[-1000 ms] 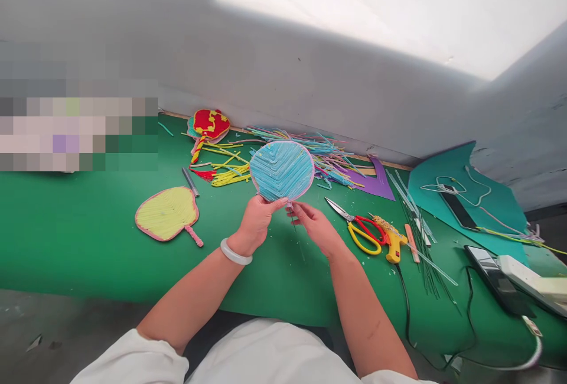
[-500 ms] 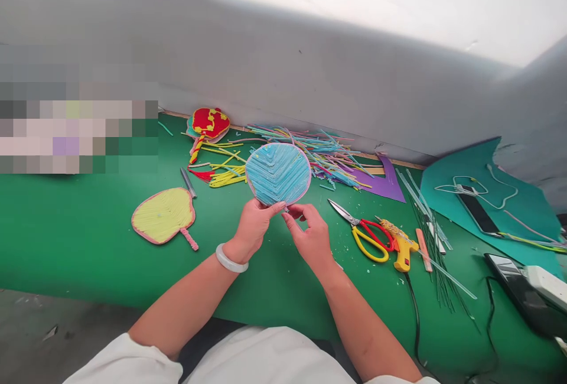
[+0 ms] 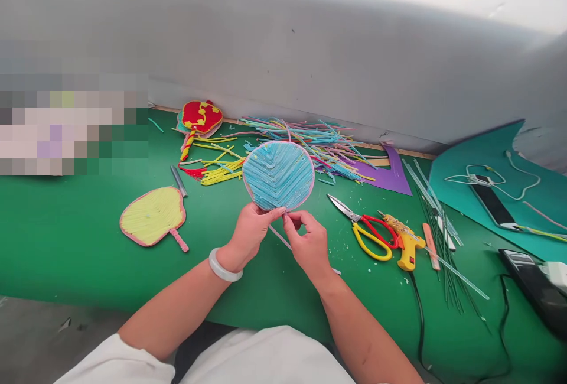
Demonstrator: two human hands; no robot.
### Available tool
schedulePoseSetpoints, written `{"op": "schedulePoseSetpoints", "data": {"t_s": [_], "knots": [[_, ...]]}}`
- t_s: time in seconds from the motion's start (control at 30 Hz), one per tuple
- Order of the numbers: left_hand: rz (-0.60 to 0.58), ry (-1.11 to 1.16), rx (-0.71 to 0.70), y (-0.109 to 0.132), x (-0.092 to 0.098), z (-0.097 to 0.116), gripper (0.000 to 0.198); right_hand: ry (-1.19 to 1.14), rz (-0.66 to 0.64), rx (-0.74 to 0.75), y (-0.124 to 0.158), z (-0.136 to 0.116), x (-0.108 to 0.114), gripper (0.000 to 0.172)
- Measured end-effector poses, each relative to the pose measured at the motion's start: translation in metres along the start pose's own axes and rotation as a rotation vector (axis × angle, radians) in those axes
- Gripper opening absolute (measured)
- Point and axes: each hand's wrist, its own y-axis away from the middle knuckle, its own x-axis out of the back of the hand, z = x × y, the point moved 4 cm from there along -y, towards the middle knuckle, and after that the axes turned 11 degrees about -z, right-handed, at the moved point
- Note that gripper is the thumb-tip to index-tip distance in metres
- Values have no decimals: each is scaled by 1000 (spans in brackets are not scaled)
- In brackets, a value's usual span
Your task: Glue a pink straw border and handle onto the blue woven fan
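A round fan face (image 3: 278,174) made of blue pipe cleaners in a chevron pattern, edged in pink, is held upright before me. My left hand (image 3: 253,231) is closed on its lower edge, thumb in front. At the bottom centre my right hand (image 3: 308,241) pinches the end of the pink edging, thumb against forefinger; the exact fingertip contact is tiny. A pink pipe cleaner (image 3: 280,236) slants down between the hands, partly hidden behind the right one. To the left lies a yellow fan (image 3: 153,217) with pink rim and handle.
Scissors (image 3: 370,233) and a yellow glue gun (image 3: 405,245) lie right of my hands, near green wires (image 3: 449,277). Behind the fan spreads a pile of pipe cleaners (image 3: 328,142). A red fan (image 3: 201,117) lies back left. Phones and cables occupy the far right.
The fan face has come slightly closer and tilted more upright. A pink pipe cleaner now shows below it between my hands. Both hands keep their grip, and the view has shifted slightly.
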Motion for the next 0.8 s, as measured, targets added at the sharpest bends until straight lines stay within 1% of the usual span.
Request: {"op": "schedulePoseSetpoints", "data": {"t_s": [0.13,0.2,0.33,0.5,0.63,0.8], "knots": [[-43,11,18,1,-5,0,41,-119,-9,-106,0,5,3,21],[-64,18,21,2,-6,1,40,-148,-2,-134,0,6,4,23],[-138,13,25,2,-6,2,35,-152,22,-136,0,5,6,22],[-208,-45,79,2,-6,2,31,-200,40,-157,0,7,6,22],[-223,-44,88,1,-5,1,27,-297,15,-178,0,12,5,23],[-237,-45,53,0,-2,4,24,-448,5,-183,-1,18,6,23]]}}
